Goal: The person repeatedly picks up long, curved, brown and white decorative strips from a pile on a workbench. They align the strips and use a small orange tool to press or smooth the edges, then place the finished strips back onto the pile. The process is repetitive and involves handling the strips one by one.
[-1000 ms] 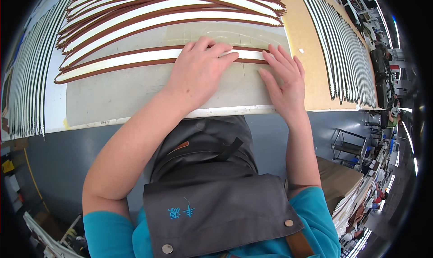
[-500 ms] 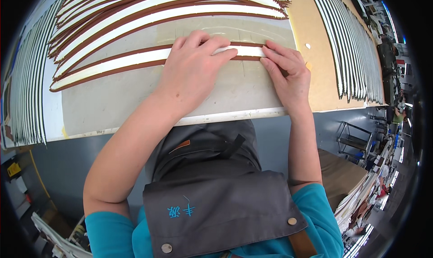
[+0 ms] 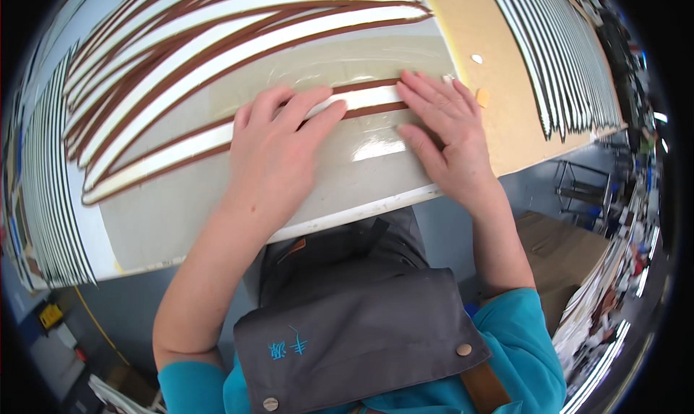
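Pressing flat, the left hand point(image 3: 278, 150) and right hand point(image 3: 448, 128) lay open-palmed on the brown-edged white strip point(image 3: 188, 150) atop the table point(image 3: 217, 219) — uneven pressure could probably shift it crooked.

**Packages and labels near your hands**

Below your right hand point(image 3: 452, 135), past the table edge, you have a plain brown cardboard box point(image 3: 560, 251) on the floor. Low beneath your left hand point(image 3: 275, 161) sits a small yellow package point(image 3: 49, 316). No screens or signs show.
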`<state>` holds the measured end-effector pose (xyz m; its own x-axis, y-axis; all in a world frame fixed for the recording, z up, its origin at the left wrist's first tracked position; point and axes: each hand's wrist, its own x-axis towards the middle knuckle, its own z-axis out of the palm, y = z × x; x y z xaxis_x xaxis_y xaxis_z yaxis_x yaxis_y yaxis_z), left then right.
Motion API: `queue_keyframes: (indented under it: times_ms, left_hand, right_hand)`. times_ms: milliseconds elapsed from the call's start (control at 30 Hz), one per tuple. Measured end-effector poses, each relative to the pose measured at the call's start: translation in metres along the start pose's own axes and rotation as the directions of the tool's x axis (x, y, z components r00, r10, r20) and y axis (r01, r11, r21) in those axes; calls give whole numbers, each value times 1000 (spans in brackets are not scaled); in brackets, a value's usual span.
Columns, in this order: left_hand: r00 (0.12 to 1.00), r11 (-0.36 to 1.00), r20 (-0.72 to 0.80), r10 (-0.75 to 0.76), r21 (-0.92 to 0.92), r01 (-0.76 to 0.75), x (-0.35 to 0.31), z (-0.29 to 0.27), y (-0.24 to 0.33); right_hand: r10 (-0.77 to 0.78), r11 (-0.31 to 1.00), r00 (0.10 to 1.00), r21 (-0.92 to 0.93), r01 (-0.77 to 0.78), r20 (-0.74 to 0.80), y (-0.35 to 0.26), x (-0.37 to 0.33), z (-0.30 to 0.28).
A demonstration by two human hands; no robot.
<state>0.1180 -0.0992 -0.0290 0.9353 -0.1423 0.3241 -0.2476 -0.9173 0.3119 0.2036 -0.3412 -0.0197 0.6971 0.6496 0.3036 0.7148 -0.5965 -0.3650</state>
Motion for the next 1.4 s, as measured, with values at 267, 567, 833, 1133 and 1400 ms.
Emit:
queue_keyframes:
  times_ms: [267,567,833,1133,1400]
  left_hand:
    - [999,998,40,-33,-56,36,6,-8,4]
    - [998,983,31,-46,-178,51,3,-13,-5]
    - [998,1000,62,25,-15,-24,-3,-12,-2]
    - [992,993,61,115,6,-115,2,-15,-6]
    - [966,968,58,251,-15,-251,17,-12,-19]
  right_hand:
    - [101,995,990,-32,-98,97,-18,-16,-3]
    - [126,992,991,-10,-126,52,-17,-17,1]
    - [138,990,987,-34,-136,81,-19,-15,2]
    - [96,993,992,-77,-90,86,-19,-11,0]
    - [102,978,983,-196,-71,153,12,42,-28]
